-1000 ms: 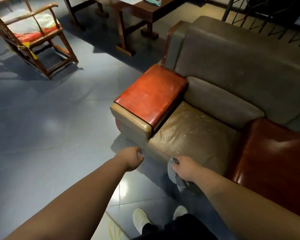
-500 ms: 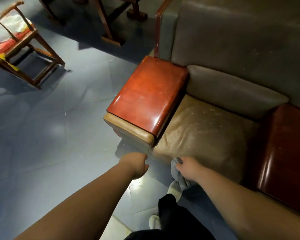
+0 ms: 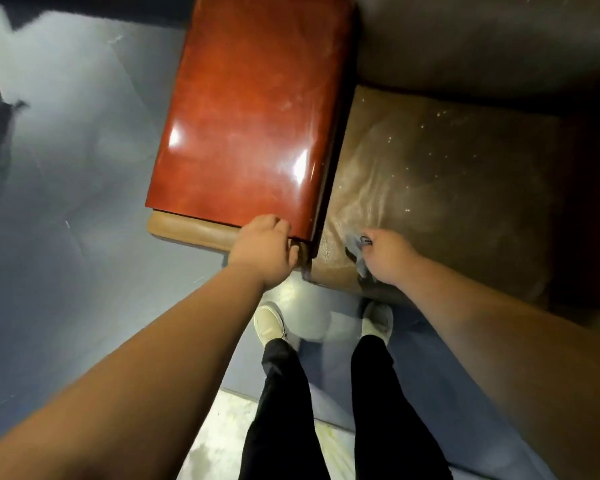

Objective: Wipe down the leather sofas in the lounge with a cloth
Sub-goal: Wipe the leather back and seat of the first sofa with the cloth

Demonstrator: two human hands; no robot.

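The right hand [image 3: 387, 256] grips a grey cloth [image 3: 359, 258] at the front edge of the tan sofa seat [image 3: 440, 202], which is flecked with pale specks. The left hand [image 3: 264, 251], fingers curled, rests on the red armrest [image 3: 250, 116]. Best to spread the cloth flat and stroke backwards. No containers in sight

Glossy grey-blue tiled floor [image 3: 66, 209], pale worn floor patch [image 3: 219, 441], white shoes [image 3: 269, 322], black trousers [image 3: 284, 410]

Glossy red-brown armrest [image 3: 250, 109], tan seat cushion [image 3: 430, 202] w/ white specks, grey-blue cloth [image 3: 359, 258], blk trousers [image 3: 284, 410].
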